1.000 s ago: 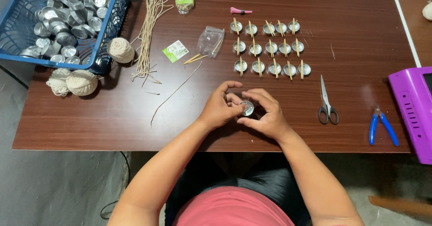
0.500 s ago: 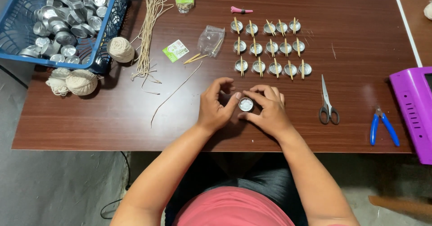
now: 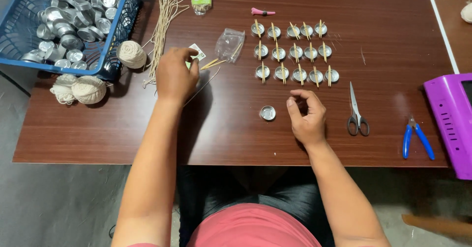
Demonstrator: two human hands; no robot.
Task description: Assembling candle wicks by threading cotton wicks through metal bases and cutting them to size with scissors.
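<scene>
A single small silver metal cup [image 3: 268, 112] rests on the brown table [image 3: 226, 134], left of my right hand [image 3: 307, 116]. That hand lies on the table with its fingers curled in and its thumb against the fingertips; nothing shows in it. My left hand [image 3: 174, 75] is stretched out to the far left, its fingertips over a small green and white packet [image 3: 198, 53], close to a few loose wooden sticks [image 3: 212, 63] and a clear plastic bag [image 3: 229, 44]. Whether it grips anything is hidden.
Three rows of metal cups with sticks across them [image 3: 294, 51] stand beyond my right hand. Scissors [image 3: 355, 110], blue pliers [image 3: 417, 138] and a purple device [image 3: 450, 121] lie at the right. A blue basket of cups [image 3: 115, 62], twine balls [image 3: 88, 88] and cut strings [image 3: 164, 18] are at the left.
Both hands held the cup together before. The cup now sits alone on the table, my left hand has reached out to the packet and sticks, and my right hand has drawn slightly right.
</scene>
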